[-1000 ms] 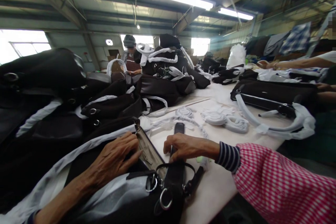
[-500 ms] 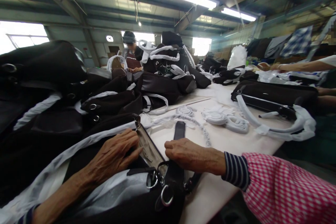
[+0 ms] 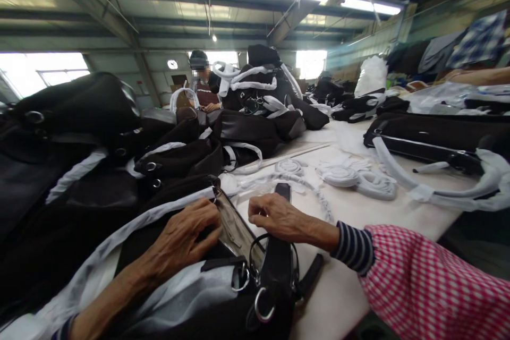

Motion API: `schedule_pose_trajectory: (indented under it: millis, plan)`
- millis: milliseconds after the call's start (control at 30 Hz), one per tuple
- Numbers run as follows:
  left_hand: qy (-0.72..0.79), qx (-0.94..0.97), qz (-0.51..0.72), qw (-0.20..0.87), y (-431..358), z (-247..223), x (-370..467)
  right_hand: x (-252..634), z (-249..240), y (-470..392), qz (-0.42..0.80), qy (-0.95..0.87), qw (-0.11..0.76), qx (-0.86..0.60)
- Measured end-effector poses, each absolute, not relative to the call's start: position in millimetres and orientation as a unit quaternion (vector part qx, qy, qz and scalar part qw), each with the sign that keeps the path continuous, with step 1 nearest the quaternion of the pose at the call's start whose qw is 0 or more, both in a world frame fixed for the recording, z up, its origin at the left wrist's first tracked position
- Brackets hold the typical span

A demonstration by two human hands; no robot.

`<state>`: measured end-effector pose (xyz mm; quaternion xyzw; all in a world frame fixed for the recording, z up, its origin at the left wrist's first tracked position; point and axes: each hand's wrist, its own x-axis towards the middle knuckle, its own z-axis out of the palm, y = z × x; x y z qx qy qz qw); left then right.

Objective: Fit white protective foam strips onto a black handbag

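Note:
A black bag (image 3: pixel 255 297) with metal rings and a beige lining lies in front of me, its zipped top open. My left hand (image 3: pixel 195 231) rests over the bag's opening, fingers curled; whether it grips the edge is unclear. White wrapping covers the handle beside that arm. My right hand (image 3: pixel 274 216) is closed at the dark strap (image 3: pixel 279 255), which lies across the bag's right end; what its fingers pinch is too small to make out. A thin black loop stands up beside the strap, below my right hand.
Black bags are piled at the left and centre (image 3: pixel 247 127). Coiled white wrapped handles (image 3: pixel 338 174) lie on the white table (image 3: pixel 422 215). Another black bag (image 3: pixel 438 133) sits at the right. A person (image 3: pixel 205 90) stands behind the pile; another person's arm shows far right.
My right hand has lifted slightly off the strap's middle, and more of the strap and thin loop shows. The camera view has shifted a little left.

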<state>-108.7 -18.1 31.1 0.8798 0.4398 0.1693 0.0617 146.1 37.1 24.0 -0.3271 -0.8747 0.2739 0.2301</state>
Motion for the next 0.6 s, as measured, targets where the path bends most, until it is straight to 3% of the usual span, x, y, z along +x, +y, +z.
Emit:
schedule_pose_trajectory:
  millis: [167, 300, 433, 600]
  plan:
    - [0.446, 0.889, 0.085, 0.053, -9, 24, -102, 124, 3, 23, 0.234, -0.896, 0.209, -0.313]
    - [0.447, 0.891, 0.053, 0.057, -7, 29, -94, 117, -27, 17, 0.237, -0.848, 0.27, -0.39]
    - [0.392, 0.92, -0.005, -0.013, -4, 38, -80, 116, -37, 19, 0.279, -0.797, 0.342, -0.413]
    - [0.315, 0.949, -0.001, -0.011, 0, 24, -74, 114, -31, 18, 0.307, -0.776, 0.354, -0.422]
